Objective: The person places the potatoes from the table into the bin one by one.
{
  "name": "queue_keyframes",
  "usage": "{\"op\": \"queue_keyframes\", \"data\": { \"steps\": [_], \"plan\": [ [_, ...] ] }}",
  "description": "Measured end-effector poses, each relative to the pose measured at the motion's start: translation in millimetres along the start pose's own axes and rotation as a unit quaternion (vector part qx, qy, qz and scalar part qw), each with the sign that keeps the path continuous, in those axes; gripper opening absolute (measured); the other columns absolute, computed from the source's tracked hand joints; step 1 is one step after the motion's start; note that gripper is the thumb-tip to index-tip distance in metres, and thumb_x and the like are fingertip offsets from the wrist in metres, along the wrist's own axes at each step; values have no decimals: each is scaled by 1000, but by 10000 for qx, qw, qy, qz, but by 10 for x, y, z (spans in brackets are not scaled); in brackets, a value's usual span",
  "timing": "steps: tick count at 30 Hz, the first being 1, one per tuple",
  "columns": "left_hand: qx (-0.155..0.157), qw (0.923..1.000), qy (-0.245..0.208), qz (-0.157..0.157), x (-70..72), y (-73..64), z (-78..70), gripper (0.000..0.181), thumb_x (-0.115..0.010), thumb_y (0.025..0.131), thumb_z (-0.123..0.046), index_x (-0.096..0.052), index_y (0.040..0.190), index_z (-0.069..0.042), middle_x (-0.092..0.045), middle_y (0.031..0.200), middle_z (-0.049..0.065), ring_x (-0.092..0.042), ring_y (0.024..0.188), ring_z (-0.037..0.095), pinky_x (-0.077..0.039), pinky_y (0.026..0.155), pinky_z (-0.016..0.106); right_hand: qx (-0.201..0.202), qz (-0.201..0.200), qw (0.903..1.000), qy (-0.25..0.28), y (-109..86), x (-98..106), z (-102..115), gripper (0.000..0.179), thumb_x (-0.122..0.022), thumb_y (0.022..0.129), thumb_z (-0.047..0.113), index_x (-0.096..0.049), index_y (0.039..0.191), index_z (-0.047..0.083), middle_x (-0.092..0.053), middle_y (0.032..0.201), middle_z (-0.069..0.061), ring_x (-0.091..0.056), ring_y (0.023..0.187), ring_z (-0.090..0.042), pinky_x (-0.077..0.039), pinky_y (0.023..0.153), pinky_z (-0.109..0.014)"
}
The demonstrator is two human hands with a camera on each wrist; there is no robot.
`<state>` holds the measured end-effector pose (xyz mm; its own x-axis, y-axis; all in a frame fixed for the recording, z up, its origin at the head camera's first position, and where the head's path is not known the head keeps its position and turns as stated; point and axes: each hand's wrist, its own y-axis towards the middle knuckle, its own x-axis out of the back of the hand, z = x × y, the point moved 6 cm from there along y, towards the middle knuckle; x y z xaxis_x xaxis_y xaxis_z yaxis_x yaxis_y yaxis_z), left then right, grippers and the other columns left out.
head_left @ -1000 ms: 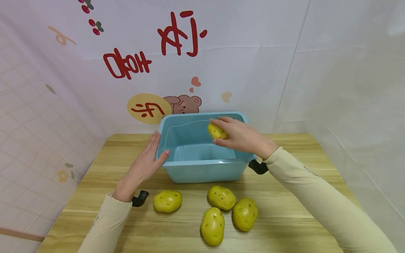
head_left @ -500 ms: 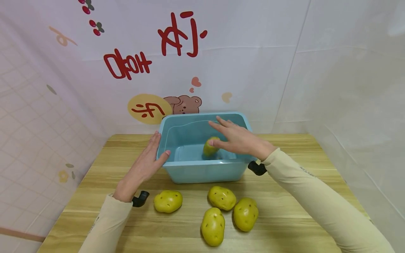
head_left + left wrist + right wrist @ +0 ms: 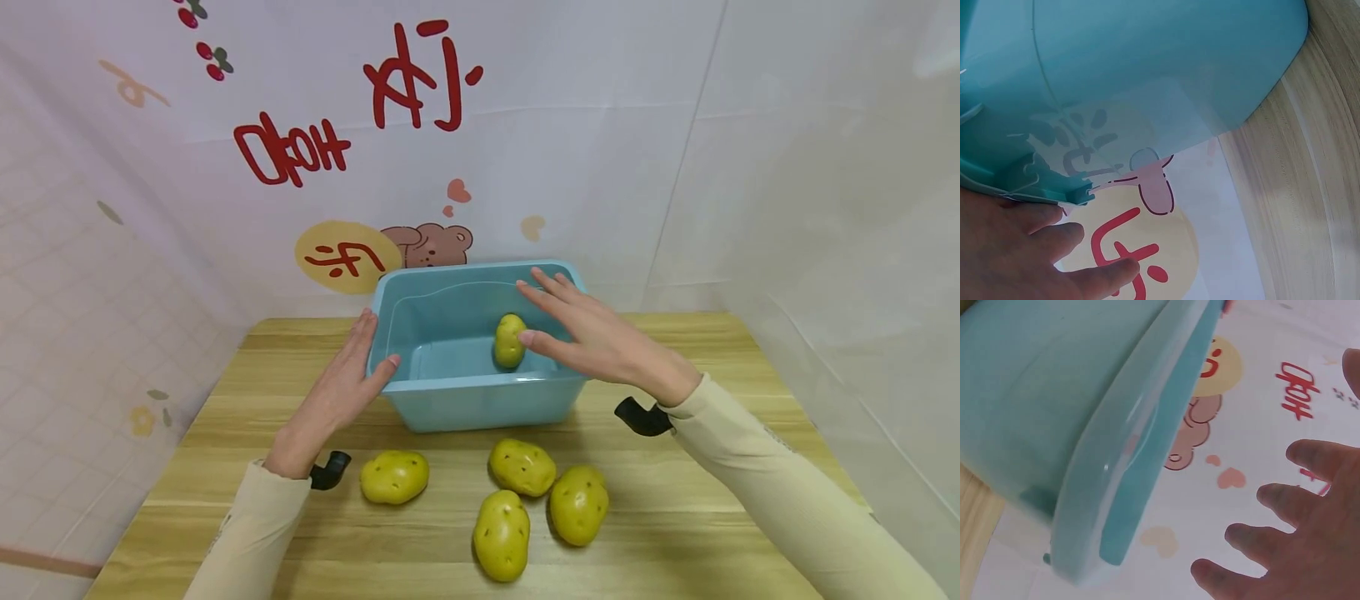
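A light blue plastic bin (image 3: 480,404) stands on the wooden table against the back cloth. Inside it, toward the right, one yellow potato (image 3: 509,343) rests on end. My left hand (image 3: 339,382) lies against the bin's left rim, thumb over the front corner and fingers extended along the side; the left wrist view shows these fingers (image 3: 1054,240) straight and spread at the rim. Above the bin's right end hovers my right hand (image 3: 592,333), fingers spread and holding nothing. Its thumb tip overlaps the potato in the head view.
In front of the bin lie several more potatoes: one potato (image 3: 394,477) at left, another potato (image 3: 522,467) close to the bin, a third potato (image 3: 502,536) nearest me. A printed white cloth (image 3: 600,167) hangs behind the table (image 3: 675,500).
My right hand has let go of a potato, which dropped into the bin and now stands on its floor. The hand has drawn slightly right with fingers spread. The left hand stays at the rim.
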<state>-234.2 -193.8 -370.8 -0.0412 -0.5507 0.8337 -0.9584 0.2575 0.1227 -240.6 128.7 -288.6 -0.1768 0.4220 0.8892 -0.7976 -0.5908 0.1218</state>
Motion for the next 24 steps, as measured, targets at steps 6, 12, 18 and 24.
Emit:
{"op": "queue_keyframes", "data": {
  "steps": [6, 12, 18, 24],
  "plan": [
    [-8, 10000, -31, 77, -12, 21, 11, 85, -45, 107, -50, -4, 166, -3, 2, 174, 11, -4, 159, 33, -15, 123, 61, 176, -288, 9994, -94, -252, 44, 29, 74, -53, 104, 57, -23, 166, 30, -7, 173, 7, -6, 159, -28, -18, 124, -60],
    [-48, 9999, -106, 103, -28, 35, 28, 84, -44, 108, -50, -3, 166, -4, 3, 174, 10, -4, 159, 34, -16, 123, 62, 360, -527, 9978, -174, -487, -24, 50, 74, -59, 104, 50, -24, 166, 29, -13, 172, 6, -10, 159, -28, -22, 121, -62],
    [-44, 9999, -125, 105, -34, 40, 28, 85, -44, 108, -51, -3, 166, -4, 3, 174, 10, -5, 159, 34, -17, 123, 62, 688, -796, 9940, -284, -684, -134, 72, 77, -67, 101, 43, -30, 165, 22, -20, 171, 1, -16, 158, -31, -26, 119, -64],
    [-25, 9998, -155, 107, -35, 41, 30, 85, -44, 108, -51, -2, 166, -5, 2, 174, 11, -4, 159, 34, -16, 123, 62, 838, -871, 9917, -451, -881, -222, 87, 83, -74, 96, 41, -32, 164, 23, -24, 170, 0, -19, 157, -30, -27, 118, -64]
  ]
}}
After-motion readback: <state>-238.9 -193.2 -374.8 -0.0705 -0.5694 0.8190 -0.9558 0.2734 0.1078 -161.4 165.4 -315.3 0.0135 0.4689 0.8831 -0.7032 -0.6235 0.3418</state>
